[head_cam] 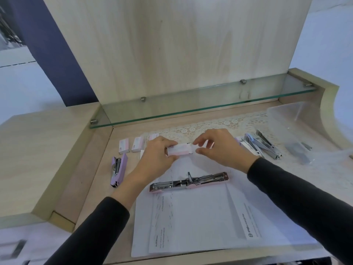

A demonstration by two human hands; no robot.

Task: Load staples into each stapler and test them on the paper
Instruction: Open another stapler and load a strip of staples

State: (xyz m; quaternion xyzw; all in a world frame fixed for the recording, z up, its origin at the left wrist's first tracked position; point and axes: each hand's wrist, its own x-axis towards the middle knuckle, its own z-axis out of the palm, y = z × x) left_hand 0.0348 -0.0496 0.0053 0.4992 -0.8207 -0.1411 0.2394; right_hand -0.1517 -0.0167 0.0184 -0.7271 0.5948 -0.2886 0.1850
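Observation:
My left hand grips a small white-and-pink staple box above the desk. My right hand pinches the box's right end, at its flap or inner tray. Below them a pink stapler lies swung fully open and flat on the stack of white paper. A purple stapler lies at the left, partly open. Two more staplers, a white-blue one and a chrome open one, lie at the right. Two staple boxes stand at the back left.
A glass shelf juts out above the back of the desk. A clear plastic container sits at the right, with a grey object beside it. A lace runner lies along the back. The wooden desk's raised side borders the left.

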